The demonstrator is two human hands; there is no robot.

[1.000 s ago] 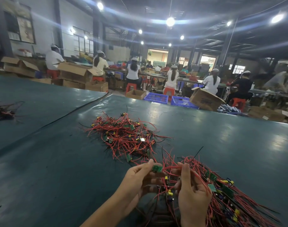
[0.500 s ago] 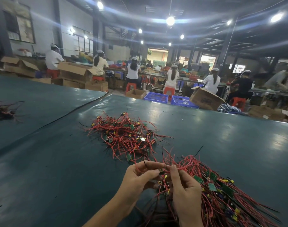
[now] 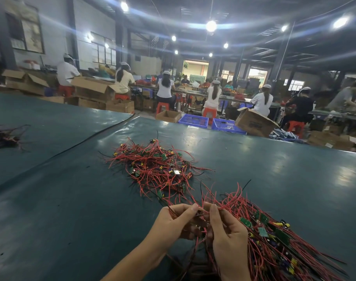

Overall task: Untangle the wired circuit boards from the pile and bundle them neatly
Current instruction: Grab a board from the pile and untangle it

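Both hands have drawn together since half a second ago, and the green board formerly at the left fingertips is out of sight. Head view: left hand (image 3: 173, 224) and right hand (image 3: 230, 240) meet fingertip to fingertip, each grip pinched on thin red wires of the bundle (image 3: 278, 246), which lies on the glossy teal tabletop (image 3: 71, 199) beneath and right of the right hand. Flat green boards and yellow connectors show among its strands. One tangled pile (image 3: 154, 169) of the same parts sits just beyond. Two blue slatted crates (image 3: 193, 120) stand past the far edge. Print on the cardboard box (image 3: 254, 122) is unreadable.
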